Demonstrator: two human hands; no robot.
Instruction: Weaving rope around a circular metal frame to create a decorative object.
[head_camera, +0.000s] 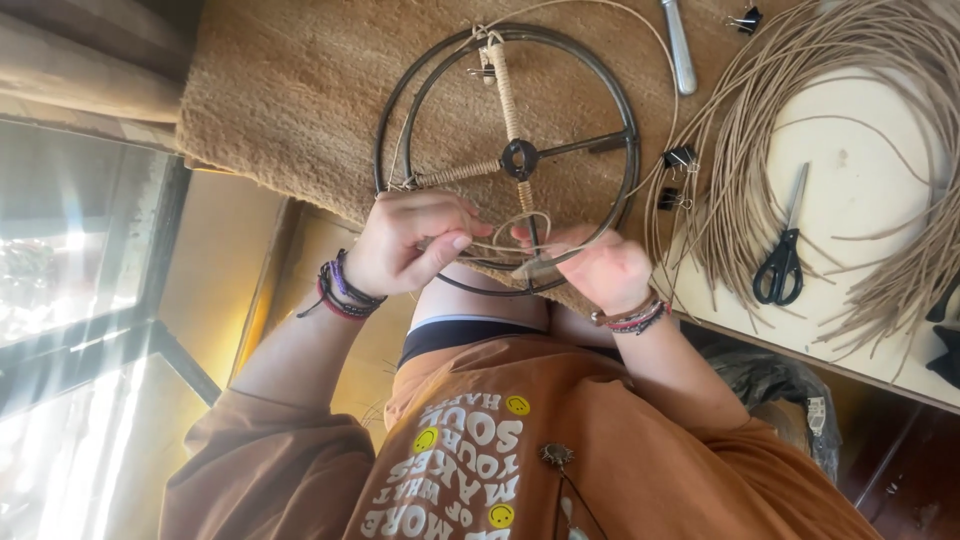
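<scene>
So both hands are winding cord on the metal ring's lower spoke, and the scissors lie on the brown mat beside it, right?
Not quite. The head view shows the scissors on the pale board among the cord bundle, not on the brown mat. The rest holds: left hand and right hand work cord at the ring's lower spoke.

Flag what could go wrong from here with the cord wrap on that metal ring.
1. The cord loop between the left hand and right hand looks slack; it may slip before it is cinched on the spoke.
2. The metal ring overhangs the mat's edge toward the lap and could tip.
3. The loose cord bundle lies over the scissors and may snag.
</scene>
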